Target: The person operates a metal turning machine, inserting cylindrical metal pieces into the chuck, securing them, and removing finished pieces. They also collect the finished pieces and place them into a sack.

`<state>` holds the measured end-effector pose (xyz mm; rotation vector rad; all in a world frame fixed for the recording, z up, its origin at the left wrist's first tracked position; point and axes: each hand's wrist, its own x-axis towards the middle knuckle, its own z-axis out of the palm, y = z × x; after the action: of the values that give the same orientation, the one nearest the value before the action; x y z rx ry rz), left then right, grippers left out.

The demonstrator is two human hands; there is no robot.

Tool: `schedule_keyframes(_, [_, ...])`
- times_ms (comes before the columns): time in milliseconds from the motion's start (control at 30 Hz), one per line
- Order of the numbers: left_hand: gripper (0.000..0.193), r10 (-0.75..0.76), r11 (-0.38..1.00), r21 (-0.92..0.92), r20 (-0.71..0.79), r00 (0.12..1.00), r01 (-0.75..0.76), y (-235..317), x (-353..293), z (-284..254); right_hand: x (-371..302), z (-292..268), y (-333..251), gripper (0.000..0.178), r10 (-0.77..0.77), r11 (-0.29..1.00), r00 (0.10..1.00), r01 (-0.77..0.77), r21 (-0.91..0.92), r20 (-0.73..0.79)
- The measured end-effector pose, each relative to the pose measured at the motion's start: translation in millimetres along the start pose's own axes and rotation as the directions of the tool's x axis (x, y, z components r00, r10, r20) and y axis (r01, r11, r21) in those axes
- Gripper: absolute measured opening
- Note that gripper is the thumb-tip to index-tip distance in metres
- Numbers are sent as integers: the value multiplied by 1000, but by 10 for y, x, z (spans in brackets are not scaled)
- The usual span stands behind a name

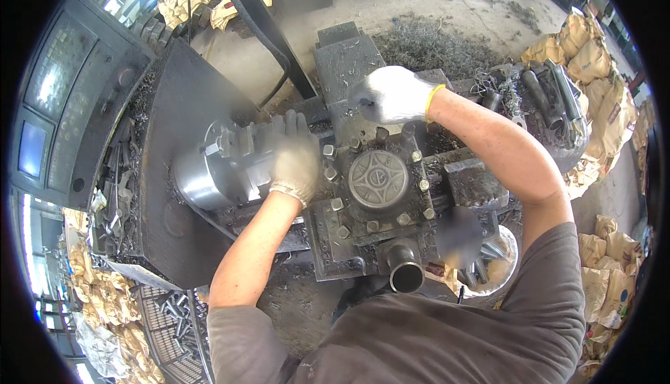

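Note:
My left hand, in a pale work glove, is at the jaws of a shiny metal lathe chuck. Its fingers look stretched out and slightly blurred; whether they touch a jaw is hard to tell. To its right stands the square tool post, with several bolts around a round star-patterned cap. Beyond the cap, my right hand, in a white glove with a yellow cuff, is closed above the machine's slide. Dark fingertips curl inward there, and what they hold, if anything, cannot be made out.
A dark splash guard stands behind the chuck, a control panel at far left. Metal tubes lie at right among shavings. A white bucket holds metal parts near my right side; a crate is lower left. Paper sacks stand right.

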<state>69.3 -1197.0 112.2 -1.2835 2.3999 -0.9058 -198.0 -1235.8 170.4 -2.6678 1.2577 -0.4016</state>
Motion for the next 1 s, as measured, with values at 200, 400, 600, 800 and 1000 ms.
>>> schedule_keyframes(200, [27,-474,382,-924,-197,858,-1,-397,-173,-148,-177,-34,73,26,66,996,997,-69,53,43])
schedule_keyframes(400, [51,-387,706,-708,-396,833,-8,-623,-446,-238,-601,-144,522,25,522,779,738,-208,-591,428])
schedule_keyframes(600, [83,-219,814,-580,-340,915,-20,-394,-106,-21,-2158,425,1378,35,758,572,375,10,-820,533])
schedule_keyframes(800, [34,66,964,-246,-137,988,-98,-111,151,-140,-2442,206,1437,35,794,574,299,-82,-815,530])
schedule_keyframes(1000, [19,154,532,-808,-203,967,-254,-681,74,-85,-2229,-89,1393,29,642,610,724,-281,-741,254])
